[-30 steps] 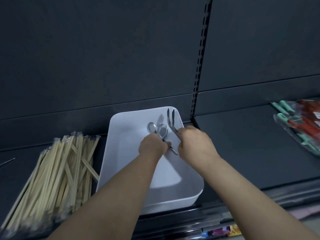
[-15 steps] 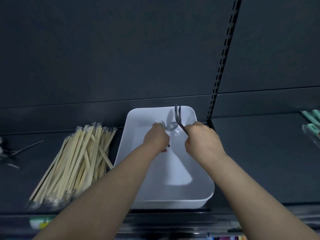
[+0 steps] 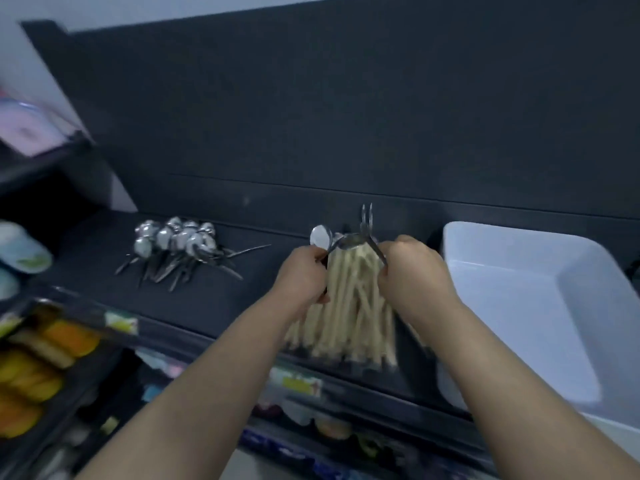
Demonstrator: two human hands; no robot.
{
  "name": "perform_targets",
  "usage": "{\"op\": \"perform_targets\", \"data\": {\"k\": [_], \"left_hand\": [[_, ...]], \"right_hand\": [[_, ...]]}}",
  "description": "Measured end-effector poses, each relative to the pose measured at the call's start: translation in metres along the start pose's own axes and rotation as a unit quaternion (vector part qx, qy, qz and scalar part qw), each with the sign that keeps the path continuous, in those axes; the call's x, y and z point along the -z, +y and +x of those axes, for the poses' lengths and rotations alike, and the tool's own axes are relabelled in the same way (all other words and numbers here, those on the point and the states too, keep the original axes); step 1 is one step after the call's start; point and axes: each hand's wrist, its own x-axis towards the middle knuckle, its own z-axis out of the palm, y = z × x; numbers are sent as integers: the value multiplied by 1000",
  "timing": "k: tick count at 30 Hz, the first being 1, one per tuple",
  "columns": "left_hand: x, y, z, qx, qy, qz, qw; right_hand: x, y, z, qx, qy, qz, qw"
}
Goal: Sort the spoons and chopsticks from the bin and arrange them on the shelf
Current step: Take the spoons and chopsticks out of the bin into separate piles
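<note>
Left hand (image 3: pixel 300 276), right hand (image 3: pixel 412 271) moved off bin (image 3: pixel 491 237), gripping shiny cutlery (image 3: pixel 350 241), over chopsticks (image 3: pixel 349 306)

The left hand (image 3: pixel 304 275), gripping 2 spoons (image 3: pixel 320 236), and the right hand (image 3: pixel 412 271), gripping forked cutlery (image 3: pixel 367 216), had come up out of the white bin (image 3: pixel 460 230) and travelled left along the shelf (image 3: pixel 263 271). They were now above the chopsticks (image 3: pixel 349 306), the bin off to their right.

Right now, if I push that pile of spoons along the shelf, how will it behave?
The pile of spoons lies loose and crisscrossed, so it would probably scatter rather than slide together. Shiny metal on the smooth dark shelf likely slips easily. Rounded bowls may rock or turn.
</note>
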Motion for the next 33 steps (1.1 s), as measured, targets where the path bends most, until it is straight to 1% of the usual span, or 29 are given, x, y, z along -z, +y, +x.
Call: {"op": "perform_targets", "data": {"k": [5, 7, 10, 13, 18, 23, 26, 29, 33], "left_hand": [[113, -99, 6, 85, 9, -23, 996], [150, -127, 10, 96, 25, -31, 995], [193, -157, 17, 106, 52, -53, 992], [222, -178, 30, 119, 79, -54, 988], [243, -201, 62, 121, 89, -41, 988], [260, -206, 99, 116, 91, 9, 989], [271, -212, 120, 100, 92, 69, 988], [277, -217, 137, 71, 85, 147, 983], [278, -224, 145, 45, 38, 251, 966]], "right_hand": [[-62, -133, 18, 28, -85, 7, 996], [-83, -173, 24, 32, -107, 0, 994], [-107, -214, 31, 20, -120, -3, 993], [-124, -240, 48, 11, -117, -13, 993], [-149, -266, 82, 15, -116, -22, 993], [-181, -284, 122, 26, -112, -27, 993], [-199, -295, 148, 40, -108, -36, 993], [-213, -305, 166, 53, -122, -46, 990], [-227, -315, 173, 55, -155, -45, 985]]}}
